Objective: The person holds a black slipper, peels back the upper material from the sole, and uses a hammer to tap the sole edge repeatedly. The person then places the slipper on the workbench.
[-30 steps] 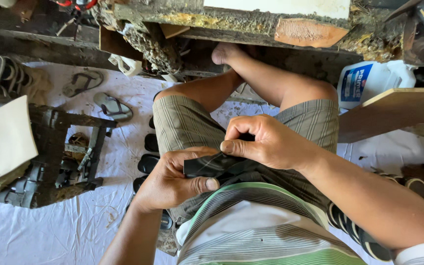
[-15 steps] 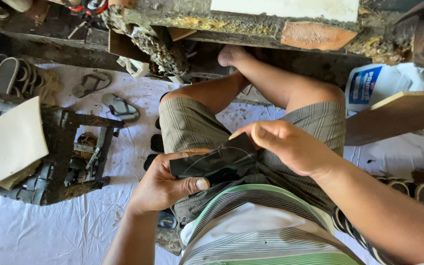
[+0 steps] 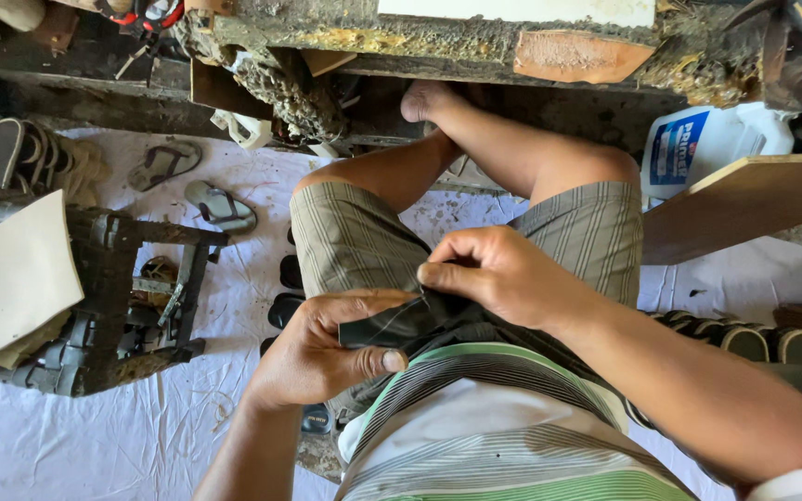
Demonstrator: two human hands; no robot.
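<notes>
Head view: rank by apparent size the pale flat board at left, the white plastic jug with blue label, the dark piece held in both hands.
1. Pale flat board, largest
2. White plastic jug, partly hidden
3. Dark piece, smallest, though nearest the camera

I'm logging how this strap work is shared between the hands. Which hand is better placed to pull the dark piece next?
Probably the right hand: its fingertips pinch the top edge of the dark piece, free to tug. The left hand wraps underneath, thumb clamped on it, better suited to steadying.

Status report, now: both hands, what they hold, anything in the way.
Left hand and right hand both gripping dark strap piece over lap. Nothing between hands. Sandals on white sheet, apart.
</notes>
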